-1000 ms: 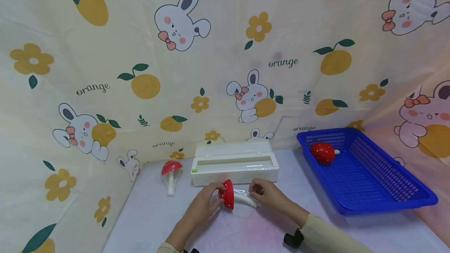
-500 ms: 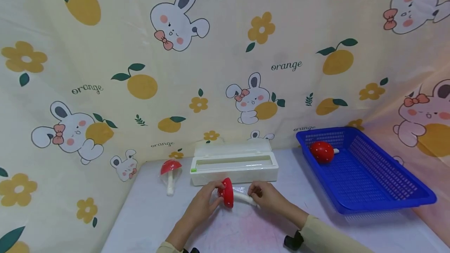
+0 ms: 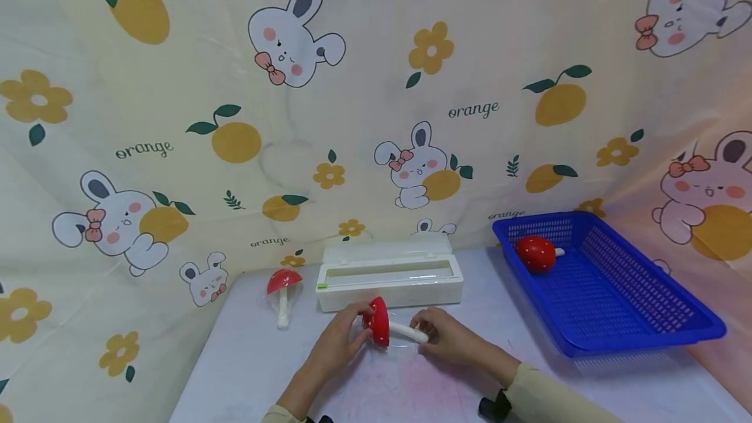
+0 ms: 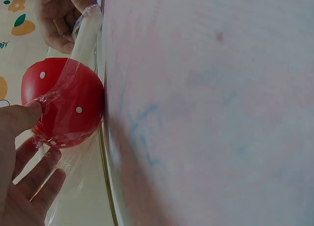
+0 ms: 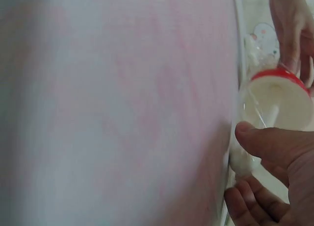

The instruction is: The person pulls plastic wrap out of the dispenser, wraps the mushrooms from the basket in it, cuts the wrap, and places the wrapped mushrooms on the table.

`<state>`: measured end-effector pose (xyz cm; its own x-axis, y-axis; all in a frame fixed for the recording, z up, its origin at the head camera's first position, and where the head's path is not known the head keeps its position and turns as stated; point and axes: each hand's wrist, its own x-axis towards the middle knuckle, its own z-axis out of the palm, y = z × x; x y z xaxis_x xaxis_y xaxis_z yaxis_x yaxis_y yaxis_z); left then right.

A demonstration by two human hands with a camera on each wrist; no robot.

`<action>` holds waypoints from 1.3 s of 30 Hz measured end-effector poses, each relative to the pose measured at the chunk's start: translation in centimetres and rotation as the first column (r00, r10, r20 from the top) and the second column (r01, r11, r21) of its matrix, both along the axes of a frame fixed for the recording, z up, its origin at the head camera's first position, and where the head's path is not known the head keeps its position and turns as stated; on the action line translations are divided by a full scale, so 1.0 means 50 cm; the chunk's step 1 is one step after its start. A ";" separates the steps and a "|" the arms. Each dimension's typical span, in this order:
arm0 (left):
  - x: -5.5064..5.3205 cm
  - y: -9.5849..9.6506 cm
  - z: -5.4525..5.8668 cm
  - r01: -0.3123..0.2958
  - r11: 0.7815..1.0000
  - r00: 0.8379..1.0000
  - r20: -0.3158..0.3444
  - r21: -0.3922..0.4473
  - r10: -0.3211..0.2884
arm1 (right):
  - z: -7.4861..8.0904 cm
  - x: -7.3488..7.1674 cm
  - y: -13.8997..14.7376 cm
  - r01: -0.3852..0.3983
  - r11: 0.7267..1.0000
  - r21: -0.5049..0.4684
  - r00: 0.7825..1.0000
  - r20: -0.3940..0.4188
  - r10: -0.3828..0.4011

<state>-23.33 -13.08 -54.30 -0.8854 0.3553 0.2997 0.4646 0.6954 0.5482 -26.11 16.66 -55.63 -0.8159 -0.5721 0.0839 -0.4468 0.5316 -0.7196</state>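
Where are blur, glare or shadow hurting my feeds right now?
Head view: fairly even light, red mushroom cap and white stem easy to read; left wrist view: dim, pale glints on the clear wrap, a soft-edged shadow low on the table; right wrist view: hazy, stem's end blurred, shadow toward the table's lower right.

The word "orange" appears four times on the patterned backdrop cloth.

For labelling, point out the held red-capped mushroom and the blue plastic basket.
Held red-capped mushroom (image 3: 382,322), head view: on its red cap.
Blue plastic basket (image 3: 623,299), head view: on its bare floor.
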 end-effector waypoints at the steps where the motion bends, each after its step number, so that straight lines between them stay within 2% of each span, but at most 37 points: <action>1: 0.000 0.000 0.000 0.001 1.000 1.000 0.000 0.001 -0.001 | -0.002 -0.002 -0.003 0.004 1.000 0.001 1.000 -0.005 -0.004; 11: -0.004 -0.003 -0.002 0.007 1.000 1.000 0.019 0.001 -0.007 | -0.005 -0.007 -0.015 0.016 0.999 -0.035 0.999 -0.033 -0.017; 18: -0.012 -0.001 -0.002 0.014 0.999 0.998 -0.059 -0.050 -0.016 | 0.002 -0.004 -0.014 0.041 0.999 -0.027 0.998 -0.054 -0.042; 21: -0.012 0.000 -0.002 0.020 0.998 0.996 -0.081 -0.051 -0.025 | 0.003 -0.003 -0.013 0.043 0.999 -0.021 0.998 -0.034 -0.044; 27: -0.014 0.003 -0.006 0.046 0.997 0.984 -0.171 -0.061 -0.056 | 0.006 0.000 -0.011 0.057 0.998 0.004 0.998 0.005 -0.058; 34: -0.021 0.007 -0.005 0.073 0.994 0.980 -0.178 -0.076 -0.085 | 0.011 0.008 0.001 0.075 0.996 0.045 0.987 -0.147 -0.067; 39: -0.032 0.012 -0.001 0.041 0.994 0.979 -0.196 -0.105 -0.061 | 0.025 0.009 0.010 0.122 0.991 0.052 0.981 -0.155 -0.113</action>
